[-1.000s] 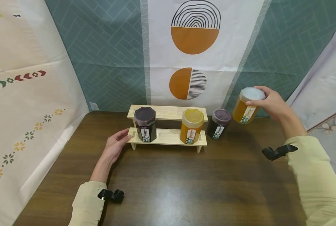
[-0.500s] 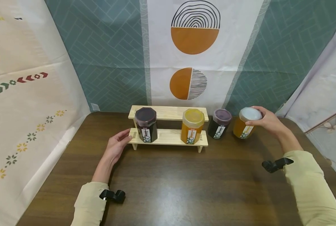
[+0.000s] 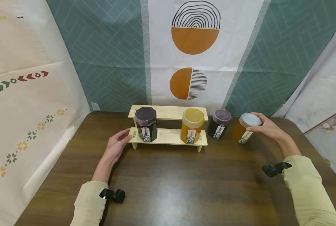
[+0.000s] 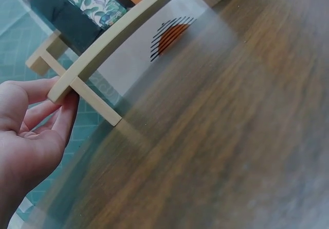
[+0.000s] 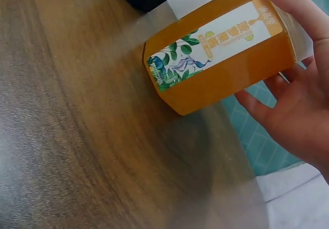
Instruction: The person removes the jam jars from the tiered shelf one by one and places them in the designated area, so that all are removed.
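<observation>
My left hand pinches the left end of a two-step pale wooden display rack, thumb above the lower board and fingers below, as the left wrist view shows. On that lower step stand a dark purple jar at the left and an amber jar with a yellow lid at the right. Further right, my right hand grips an amber jar with a whitish lid round its top. This jar's base is right at the tabletop, its label facing the right wrist camera.
A second dark jar with a purple lid stands between the rack and the held jar. Behind the brown wooden table hangs a teal and white patterned cloth. Pale fabric walls flank both sides.
My right hand has brought the whitish-lidded amber jar down from the air to the tabletop, and most recently slightly nearer me. The left hand keeps its place on the rack.
</observation>
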Demonstrator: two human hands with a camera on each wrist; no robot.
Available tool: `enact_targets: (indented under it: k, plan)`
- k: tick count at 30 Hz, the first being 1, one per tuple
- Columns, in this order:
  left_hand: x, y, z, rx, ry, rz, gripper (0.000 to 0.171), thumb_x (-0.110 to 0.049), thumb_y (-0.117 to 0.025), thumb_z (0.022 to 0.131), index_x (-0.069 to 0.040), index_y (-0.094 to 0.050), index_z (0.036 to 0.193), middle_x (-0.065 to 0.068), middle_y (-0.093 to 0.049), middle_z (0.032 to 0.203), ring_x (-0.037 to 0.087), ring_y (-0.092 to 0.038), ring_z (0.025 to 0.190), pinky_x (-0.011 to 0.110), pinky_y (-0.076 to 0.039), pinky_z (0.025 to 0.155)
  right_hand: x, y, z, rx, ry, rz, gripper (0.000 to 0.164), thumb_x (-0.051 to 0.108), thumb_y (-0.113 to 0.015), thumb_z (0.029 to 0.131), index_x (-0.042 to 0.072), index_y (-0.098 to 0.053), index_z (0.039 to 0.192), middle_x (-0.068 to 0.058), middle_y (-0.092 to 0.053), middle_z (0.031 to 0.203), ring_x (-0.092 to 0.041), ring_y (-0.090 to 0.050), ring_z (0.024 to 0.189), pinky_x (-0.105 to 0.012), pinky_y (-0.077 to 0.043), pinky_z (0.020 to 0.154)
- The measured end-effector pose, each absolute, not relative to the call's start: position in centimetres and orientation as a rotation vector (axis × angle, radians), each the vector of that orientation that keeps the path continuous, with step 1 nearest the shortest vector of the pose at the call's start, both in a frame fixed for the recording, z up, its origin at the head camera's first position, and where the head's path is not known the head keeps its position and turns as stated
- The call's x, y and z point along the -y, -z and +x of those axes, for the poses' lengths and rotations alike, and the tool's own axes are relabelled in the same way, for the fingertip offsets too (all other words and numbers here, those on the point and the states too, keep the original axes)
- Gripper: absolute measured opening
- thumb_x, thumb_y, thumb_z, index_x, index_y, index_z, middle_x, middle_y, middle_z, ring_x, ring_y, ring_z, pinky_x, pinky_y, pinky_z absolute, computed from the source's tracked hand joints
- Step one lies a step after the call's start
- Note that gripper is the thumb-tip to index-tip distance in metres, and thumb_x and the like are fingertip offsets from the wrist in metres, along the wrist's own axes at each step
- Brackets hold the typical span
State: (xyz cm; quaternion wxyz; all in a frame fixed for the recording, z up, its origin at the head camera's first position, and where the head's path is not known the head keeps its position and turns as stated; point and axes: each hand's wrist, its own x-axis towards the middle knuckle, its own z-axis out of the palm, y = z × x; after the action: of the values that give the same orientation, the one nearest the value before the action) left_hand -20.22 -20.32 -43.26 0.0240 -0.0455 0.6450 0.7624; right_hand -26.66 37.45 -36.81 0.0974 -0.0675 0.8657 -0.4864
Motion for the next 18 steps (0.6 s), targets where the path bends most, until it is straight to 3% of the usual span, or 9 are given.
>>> enact_targets:
  k: [5, 8, 13, 18]
  plan:
    - [20.3, 43.2, -20.2, -1.99, -2.357, -0.152, 0.051, 0.003, -0.052, 0.097, 0.01, -0.033, 0.144, 0.025, -0.035, 0.145, 0.018, -0.043, 0.122, 0.018, -0.043, 0.094, -37.6, 36.7, -26.2, -2.486, 1.525, -0.26, 0.089, 0.007, -0.066, 0.09, 0.009, -0.005, 0.156, -0.025, -0.023, 0.144, -0.012, -0.038, 0.11, -0.014, -0.039, 0.084]
    - [20.2, 43.2, -20.3, -1.984, -2.359, -0.155, 0.051, 0.003, -0.052, 0.097, 0.01, -0.034, 0.144, 0.024, -0.036, 0.145, 0.018, -0.043, 0.122, 0.018, -0.044, 0.094, -37.8, 36.1, -25.5, -2.508, 1.557, -0.269, 0.087, 0.01, -0.063, 0.094, 0.015, -0.003, 0.157, -0.025, -0.022, 0.148, -0.009, -0.039, 0.117, -0.013, -0.038, 0.087]
    - [20.1, 43.2, -20.3, -1.979, -2.362, -0.154, 0.051, 0.002, -0.052, 0.097, 0.009, -0.034, 0.144, 0.023, -0.036, 0.145, 0.019, -0.041, 0.124, 0.019, -0.043, 0.095, -37.0, 34.1, -24.2, -2.723, 1.566, -0.116, 0.067, 0.028, -0.061, 0.097, 0.024, -0.026, 0.154, -0.012, -0.031, 0.154, -0.017, -0.031, 0.135, -0.023, -0.03, 0.104]
    - [20.3, 43.1, -20.2, -1.98, -2.359, -0.164, 0.051, 0.001, -0.052, 0.098, 0.009, -0.034, 0.145, 0.023, -0.036, 0.145, 0.017, -0.043, 0.123, 0.018, -0.043, 0.095, -34.8, 31.9, -23.2, -2.839, 1.59, -0.073, 0.056, 0.031, -0.064, 0.094, 0.025, -0.044, 0.147, 0.0, -0.042, 0.148, -0.015, -0.041, 0.129, -0.026, -0.034, 0.104]
